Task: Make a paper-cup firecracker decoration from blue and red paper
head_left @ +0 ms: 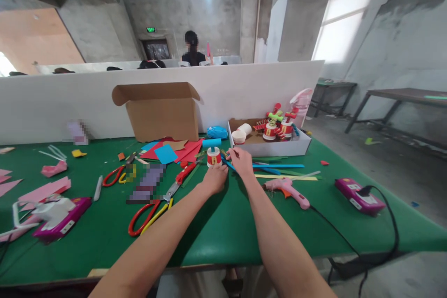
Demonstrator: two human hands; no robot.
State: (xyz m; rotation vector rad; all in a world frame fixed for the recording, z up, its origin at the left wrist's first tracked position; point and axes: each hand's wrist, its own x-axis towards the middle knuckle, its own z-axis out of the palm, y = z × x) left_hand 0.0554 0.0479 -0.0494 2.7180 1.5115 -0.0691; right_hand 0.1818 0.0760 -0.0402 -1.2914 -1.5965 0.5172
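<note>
A small red-and-white paper cup figure (214,158) stands on the green table, with a blue paper roll (211,143) across its top. Coiled paper springs stick out from its sides, one of them a yellowish paper spring (200,154) on the left. My left hand (215,178) is closed around the lower part of the cup. At the cup's right side, my right hand (240,160) pinches the end of the other paper spring (224,153); its fingertips partly cover it. Blue paper strips (275,166) lie just beside my right hand.
Right: a pink glue gun (288,191), a purple power strip (359,197) and a white box (272,150) of cups and figures. Left: red-handled scissors (164,202), coloured paper (165,153) and another power strip (63,220). Behind, a cardboard box (162,118) and a white partition (216,77); a person (193,53) beyond.
</note>
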